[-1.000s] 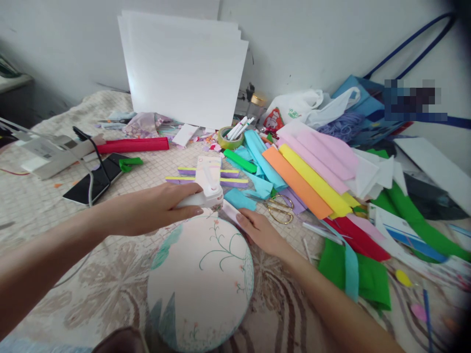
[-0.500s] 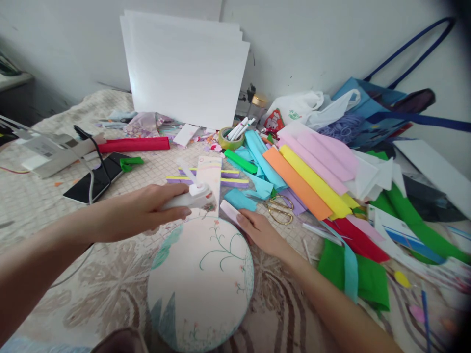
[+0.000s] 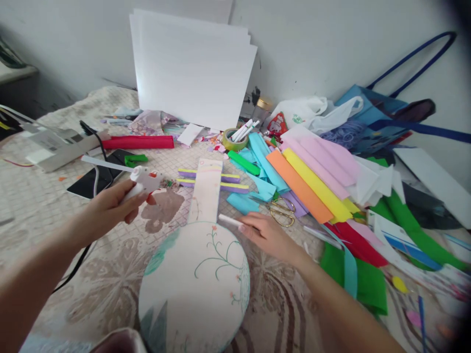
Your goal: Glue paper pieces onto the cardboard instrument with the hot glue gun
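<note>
My left hand [image 3: 114, 206] grips a white hot glue gun [image 3: 144, 179], held to the left above the patterned cloth, with a glue stick [image 3: 106, 163] jutting from its back. Between the fingers of my right hand [image 3: 270, 238] is a small white strip [image 3: 228, 220], seen edge-on. It is close to where a round white board [image 3: 184, 279], drawn with green vines and leaves, meets a long pale neck piece [image 3: 206, 191]. Two purple-and-yellow strips [image 3: 234, 187] lie crosswise at the neck. Whether the strip touches the board, I cannot tell.
Gold-handled scissors [image 3: 282, 214] lie right of my right hand, near folded coloured paper [image 3: 300, 186]. At left are a power strip [image 3: 55, 147] and a dark phone-like slab [image 3: 83, 185] with cables. White boards [image 3: 191, 68] lean on the wall; a tape roll [image 3: 234, 142] holds pens.
My left hand has drawn the glue gun left, away from the neck piece, and turned it. My right hand has tilted the white strip edge-on, staying beside the neck. The view has shifted slightly.
</note>
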A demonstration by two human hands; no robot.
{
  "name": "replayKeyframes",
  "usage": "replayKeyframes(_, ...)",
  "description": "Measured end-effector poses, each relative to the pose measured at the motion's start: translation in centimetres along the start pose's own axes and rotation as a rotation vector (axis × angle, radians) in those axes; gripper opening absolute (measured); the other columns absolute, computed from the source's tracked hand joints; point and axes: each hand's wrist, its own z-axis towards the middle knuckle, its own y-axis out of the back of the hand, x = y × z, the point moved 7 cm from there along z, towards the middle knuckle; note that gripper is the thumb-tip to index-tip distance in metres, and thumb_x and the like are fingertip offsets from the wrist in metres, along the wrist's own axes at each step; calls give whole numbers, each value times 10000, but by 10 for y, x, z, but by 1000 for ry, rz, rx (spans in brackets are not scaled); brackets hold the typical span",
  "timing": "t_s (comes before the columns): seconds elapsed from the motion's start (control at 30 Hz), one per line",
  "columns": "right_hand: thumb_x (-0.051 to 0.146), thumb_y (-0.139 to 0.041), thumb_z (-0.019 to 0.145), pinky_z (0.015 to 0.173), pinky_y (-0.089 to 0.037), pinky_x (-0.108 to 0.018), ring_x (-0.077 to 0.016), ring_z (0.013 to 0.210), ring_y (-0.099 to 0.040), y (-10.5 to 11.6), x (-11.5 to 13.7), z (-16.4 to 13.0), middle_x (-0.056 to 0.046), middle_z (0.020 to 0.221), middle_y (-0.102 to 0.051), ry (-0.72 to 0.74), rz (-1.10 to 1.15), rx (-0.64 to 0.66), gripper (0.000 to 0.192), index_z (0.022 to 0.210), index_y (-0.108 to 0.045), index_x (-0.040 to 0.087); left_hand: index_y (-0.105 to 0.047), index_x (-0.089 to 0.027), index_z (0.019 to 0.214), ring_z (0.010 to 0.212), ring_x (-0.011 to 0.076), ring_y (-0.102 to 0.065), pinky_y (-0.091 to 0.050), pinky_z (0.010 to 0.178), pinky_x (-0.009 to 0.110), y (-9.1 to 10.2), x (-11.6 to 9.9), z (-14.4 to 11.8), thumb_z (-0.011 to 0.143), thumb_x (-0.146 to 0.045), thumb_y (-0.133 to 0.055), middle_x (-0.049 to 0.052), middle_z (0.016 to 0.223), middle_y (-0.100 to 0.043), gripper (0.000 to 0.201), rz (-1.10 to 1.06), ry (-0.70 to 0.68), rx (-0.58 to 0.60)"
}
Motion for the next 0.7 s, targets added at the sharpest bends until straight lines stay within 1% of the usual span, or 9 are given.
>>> replayKeyframes(0.1, 397, -371, 967, 706, -384, -297, -179, 780, -555, 9, -4, 2, -42, 815, -619, -47, 2, -83, 350, 904, -642, 183, -562, -190, 880, 538, 116, -382, -302, 521, 252, -4, 6, -5, 850, -460, -492, -52, 538, -439, 280, -5, 5, -52)
replayKeyframes(0.23, 398, -351, 970, 669, -385, -300, -178, 729, -539, 3, -3, 4, -31, 739, -581, -52, -18, -62, 373, 835, -628, 187, -535, -191, 895, 630, 150, -481, -360, 583, 274, -16, 6, -15, 885, -491, -426, -2, 686, -558, 320, -19, 3, -101)
replayKeyframes(0.33, 397, -351, 968, 696, -399, -312, -187, 755, -543, -2, -1, 5, -43, 780, -598, -60, -34, -57, 362, 857, -632, 198, -513, -203, 924, 722, 191, -555, -409, 688, 320, -23, 6, -22, 893, -497, -413, 24, 759, -606, 312, -46, 3, -149)
replayKeyframes(0.4, 398, -351, 968, 711, -405, -319, -188, 764, -549, -3, -1, 5, -45, 800, -605, -75, -35, -60, 353, 875, -630, 203, -508, -213, 909, 734, 192, -562, -418, 736, 330, -26, 5, -26, 893, -474, -427, 12, 737, -594, 274, -74, -15, -168)
replayKeyframes(0.47, 407, -351, 966, 710, -406, -321, -188, 760, -552, -4, -3, 5, -45, 801, -605, -91, -33, -70, 357, 872, -626, 200, -510, -217, 886, 655, 171, -519, -414, 692, 312, -28, 2, -30, 894, -455, -423, -17, 644, -526, 254, -102, -46, -157)
replayKeyframes(0.53, 421, -351, 964, 698, -404, -317, -189, 759, -555, -4, -4, 5, -45, 800, -610, -100, -13, -90, 363, 877, -623, 196, -513, -218, 891, 590, 151, -457, -393, 614, 291, -30, -4, -33, 895, -454, -416, -31, 603, -460, 255, -103, -73, -102)
replayKeyframes(0.57, 428, -352, 963, 689, -402, -312, -188, 756, -557, -4, -4, 5, -44, 799, -614, -101, 9, -99, 366, 882, -622, 194, -515, -219, 902, 574, 144, -436, -382, 582, 282, -31, -8, -35, 892, -459, -423, -30, 606, -452, 257, -88, -81, -59)
replayKeyframes(0.63, 444, -345, 963, 662, -396, -298, -182, 738, -558, -7, -6, 6, -37, 776, -614, -107, 78, -103, 386, 861, -615, 189, -524, -221, 913, 566, 136, -430, -370, 536, 263, -34, -17, -37, 882, -477, -441, -22, 624, -466, 271, -31, -89, 54)
replayKeyframes(0.7, 469, -331, 961, 630, -386, -283, -174, 710, -551, -11, -8, 5, -25, 723, -599, -131, 152, -101, 421, 789, -587, 183, -536, -215, 905, 567, 134, -452, -375, 516, 250, -38, -27, -36, 873, -492, -448, -16, 635, -493, 293, 56, -101, 176)
